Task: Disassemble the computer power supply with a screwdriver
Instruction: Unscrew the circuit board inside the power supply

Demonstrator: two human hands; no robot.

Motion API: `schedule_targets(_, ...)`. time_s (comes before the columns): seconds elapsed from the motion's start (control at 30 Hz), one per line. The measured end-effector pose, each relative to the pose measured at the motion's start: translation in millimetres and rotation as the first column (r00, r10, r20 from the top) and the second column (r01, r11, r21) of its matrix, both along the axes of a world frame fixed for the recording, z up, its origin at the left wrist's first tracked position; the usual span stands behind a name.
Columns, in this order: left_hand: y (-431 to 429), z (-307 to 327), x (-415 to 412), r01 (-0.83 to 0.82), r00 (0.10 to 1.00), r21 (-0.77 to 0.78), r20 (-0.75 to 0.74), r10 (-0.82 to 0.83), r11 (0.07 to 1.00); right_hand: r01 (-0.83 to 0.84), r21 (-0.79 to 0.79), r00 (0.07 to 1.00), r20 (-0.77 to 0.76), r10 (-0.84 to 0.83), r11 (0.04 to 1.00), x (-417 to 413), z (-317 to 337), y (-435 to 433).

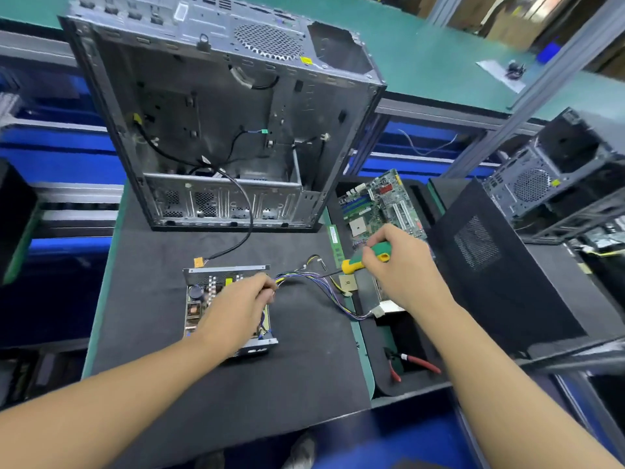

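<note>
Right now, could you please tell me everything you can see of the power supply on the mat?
The power supply lies flat on the dark mat, in front of the open computer case. Its grey metal shell has no cover, so the circuit board with a black capacitor, a copper coil and heat sinks shows. A wire bundle of yellow, purple and black leads runs from its right side to a white connector. The left hand rests on it, fingers curled on the wires.
</note>
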State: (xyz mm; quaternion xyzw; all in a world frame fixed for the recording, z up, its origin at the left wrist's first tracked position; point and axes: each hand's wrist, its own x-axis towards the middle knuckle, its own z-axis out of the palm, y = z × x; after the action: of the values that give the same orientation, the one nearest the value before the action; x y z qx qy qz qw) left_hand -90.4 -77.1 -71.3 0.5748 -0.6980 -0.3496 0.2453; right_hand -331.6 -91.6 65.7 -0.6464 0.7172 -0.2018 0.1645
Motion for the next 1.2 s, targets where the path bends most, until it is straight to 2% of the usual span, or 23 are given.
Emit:
schedule_targets(0.07,-5.1,15.6,-39.6,0.019,0.984,0.156,-0.177,0.009,0.988,0.047,0.026,0.999,0.009,-0.047,0.999,-16.0,5.9,5.5)
schedule_targets(0.13,-4.6,22.0,-83.5,0.109,0.903,0.464,-0.417,0.108,0.879,0.086,0.019,0.996,0.014,-0.086,0.996,-35.3,12.9,12.4)
schedule_targets(0.2,2.5,19.6,-122.5,0.176,0.846,0.711,-0.463,0.265,0.681,0.112,-0.009,0.994,0.009,-0.112,0.994,-58.2,19.6,21.4)
schedule_targets(0.27,11.1,13.3,-154.6,0.171,0.847,0.829,-0.400,0.350,0.533,0.140,-0.035,0.990,-0.016,-0.140,0.990,-81.7,25.7,32.5)
schedule_targets(0.33,17.1,3.6,-182.8,0.143,0.852,0.874,-0.347,0.392,0.464,0.166,-0.050,0.986,-0.025,-0.168,0.985,-104.7,29.0,44.4)
schedule_targets(0.5,14.9,-22.9,-233.9,0.038,0.860,0.908,-0.242,0.450,0.417,0.210,-0.034,0.978,0.026,-0.209,0.977,-148.1,26.3,66.6)
schedule_targets(0.7,0.5,-33.2,-275.9,0.052,0.817,0.941,-0.232,0.528,0.334,0.151,-0.005,0.987,0.062,-0.150,0.989,-179.5,19.7,60.6)
schedule_targets(0.8,-0.2,-38.7,-286.2,0.038,0.802,0.937,-0.235,0.549,0.347,0.106,0.005,0.994,0.037,-0.106,0.994,-188.8,17.4,50.5)
schedule_targets(0.93,-3.3,-31.7,-286.0,0.115,0.833,0.909,-0.308,0.460,0.400,0.085,0.016,0.996,0.034,-0.085,0.996,-197.0,12.9,38.7)
schedule_targets(1.07,-11.1,-21.5,-280.6,0.035,0.941,0.759,-0.244,0.234,0.650,0.066,0.021,0.997,0.033,-0.067,0.998,-198.0,12.4,28.3)
schedule_targets(1.13,-15.4,-13.2,-269.4,0.086,0.979,0.642,-0.195,0.053,0.762,0.052,0.011,0.996,0.067,-0.053,0.999,-192.6,14.7,22.2)
schedule_targets(1.2,-20.9,0.4,-253.3,0.166,0.985,0.456,-0.037,-0.168,0.875,0.014,-0.004,0.995,0.101,-0.014,1.000,-180.3,18.1,15.3)
